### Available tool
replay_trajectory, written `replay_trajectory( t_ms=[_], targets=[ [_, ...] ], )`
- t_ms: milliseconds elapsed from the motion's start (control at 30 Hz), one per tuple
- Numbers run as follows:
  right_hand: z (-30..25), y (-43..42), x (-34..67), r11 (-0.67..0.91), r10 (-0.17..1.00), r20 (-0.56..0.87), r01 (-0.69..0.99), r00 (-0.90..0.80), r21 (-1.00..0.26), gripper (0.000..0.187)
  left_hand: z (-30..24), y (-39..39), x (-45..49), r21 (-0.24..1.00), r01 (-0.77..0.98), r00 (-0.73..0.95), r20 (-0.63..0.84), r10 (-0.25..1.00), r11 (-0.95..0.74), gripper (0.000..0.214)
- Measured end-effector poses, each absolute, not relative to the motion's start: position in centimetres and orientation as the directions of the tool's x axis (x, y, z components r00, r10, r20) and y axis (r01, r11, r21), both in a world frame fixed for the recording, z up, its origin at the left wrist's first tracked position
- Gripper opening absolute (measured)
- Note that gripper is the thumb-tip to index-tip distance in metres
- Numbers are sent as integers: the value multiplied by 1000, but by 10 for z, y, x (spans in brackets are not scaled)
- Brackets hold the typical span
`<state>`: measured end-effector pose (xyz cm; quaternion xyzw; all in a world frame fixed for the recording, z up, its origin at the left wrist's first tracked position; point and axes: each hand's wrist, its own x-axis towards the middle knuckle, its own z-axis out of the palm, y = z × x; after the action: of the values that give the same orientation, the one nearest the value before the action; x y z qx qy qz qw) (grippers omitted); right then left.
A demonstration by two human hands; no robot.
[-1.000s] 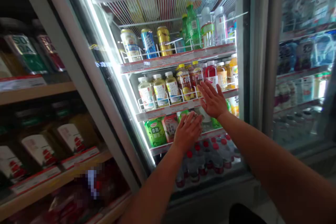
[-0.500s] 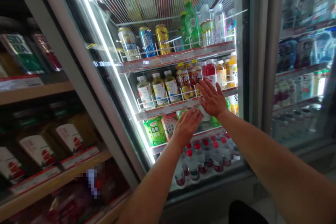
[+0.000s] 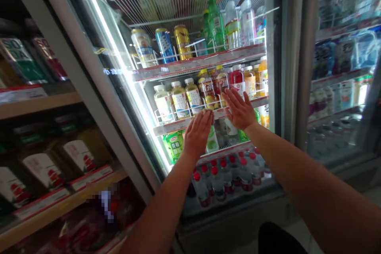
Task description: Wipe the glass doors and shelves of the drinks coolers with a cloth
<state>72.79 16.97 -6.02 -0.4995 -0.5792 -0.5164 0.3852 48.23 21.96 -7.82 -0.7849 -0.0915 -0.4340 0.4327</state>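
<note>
Both hands are raised in front of a lit drinks fridge and hold nothing. My left hand point(image 3: 198, 133), its fingers stretched out and close together, overlaps the edge of the middle shelf point(image 3: 169, 127) in view. My right hand point(image 3: 238, 109) has its fingers extended and thumb apart, in front of the iced tea bottles point(image 3: 220, 81) and a red drink bottle point(image 3: 237, 77). Pale tea bottles with white caps point(image 3: 180, 99) stand to the left of them. Below, a green carton point(image 3: 173, 145) and a white-and-green package point(image 3: 212, 139) show around my left hand.
Cans point(image 3: 165, 45) and a green bottle point(image 3: 216, 24) stand on the shelf above. Red-capped water bottles point(image 3: 218, 182) fill the fridge bottom. A metal door frame point(image 3: 294, 55) is at right. Wooden shelves point(image 3: 41, 105) with large bottles stand at left.
My left hand has moved left and slightly up, away from my right hand, uncovering the white-and-green package. My right hand stays nearly in place. The view has shifted slightly.
</note>
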Motion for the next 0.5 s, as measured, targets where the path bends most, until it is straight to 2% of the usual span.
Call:
replay_trajectory(
  t_ms=[67,100,200,267,333,400,500],
  targets=[
    [-60,170,728,-46,189,961,975,-204,216,66,-77,223,474,-552,559,537,810,-238,-618,50],
    [-60,170,728,-49,183,961,974,-209,221,66,-83,223,469,-566,538,544,799,-255,-625,48],
    [-60,170,728,-44,156,962,971,-225,234,68,-102,221,451,-689,373,677,660,-326,-622,41],
    [-61,170,728,-42,154,961,971,-228,237,69,-100,223,436,-730,310,729,594,-340,-609,41],
    [-61,169,728,-47,160,960,970,-228,238,70,-82,231,420,-701,379,697,645,-312,-604,44],
    [-61,169,728,-53,158,960,969,-230,241,71,-62,239,405,-611,529,588,764,-264,-589,50],
    [-61,169,729,-60,162,960,969,-229,241,70,-61,244,386,-512,633,478,849,-227,-581,61]
  ],
)
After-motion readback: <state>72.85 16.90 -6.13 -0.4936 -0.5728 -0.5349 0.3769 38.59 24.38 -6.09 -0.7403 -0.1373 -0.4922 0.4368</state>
